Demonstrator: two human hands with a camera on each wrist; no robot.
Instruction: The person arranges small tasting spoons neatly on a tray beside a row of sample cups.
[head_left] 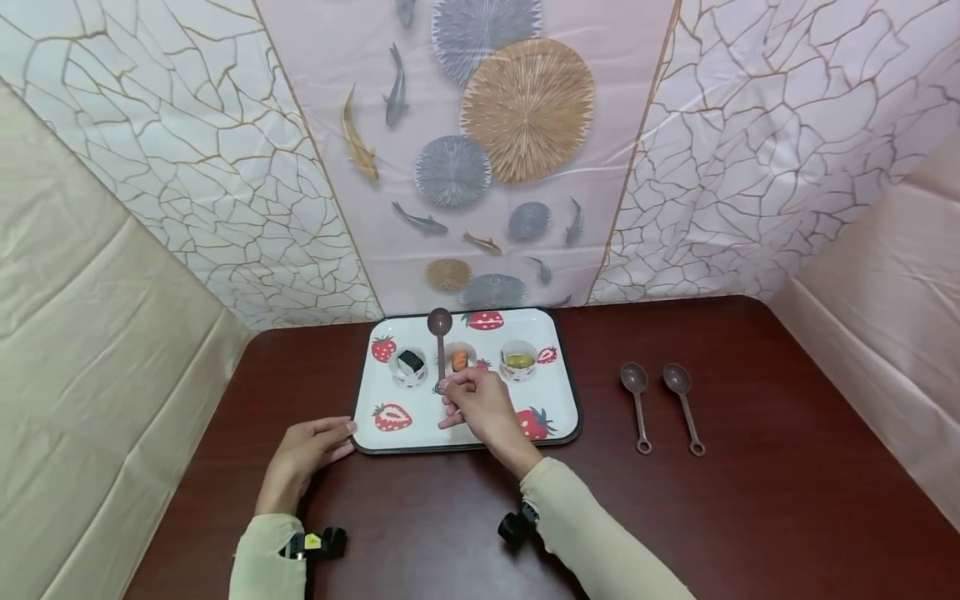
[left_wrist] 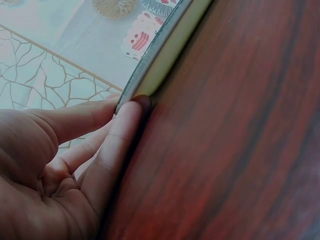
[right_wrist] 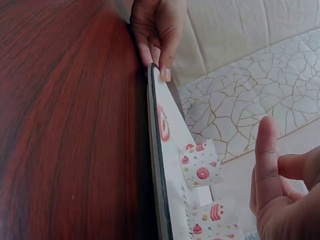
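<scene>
A white tray (head_left: 431, 429) printed with strawberries lies on the table. My left hand (head_left: 307, 454) pinches its near left corner, thumb on top and fingers beneath, as the left wrist view shows. Over the tray, my right hand (head_left: 483, 408) holds a brown spoon (head_left: 440, 322) by its handle end, bowl pointing away. Three small patterned cups stand on the tray. The left cup holds a black-and-white piece (head_left: 409, 361) and the middle one an orange-topped piece (head_left: 460, 359), partly behind the spoon and hand. Something green (head_left: 519, 362) is in the right cup. The right wrist view hides the spoon.
Two more brown spoons (head_left: 634, 379) (head_left: 677, 379) lie side by side on the dark red wooden table (head_left: 772, 467), right of the tray. A patterned cloth (head_left: 480, 250) hangs behind the table's back edge. Beige panels (head_left: 97, 375) flank both sides.
</scene>
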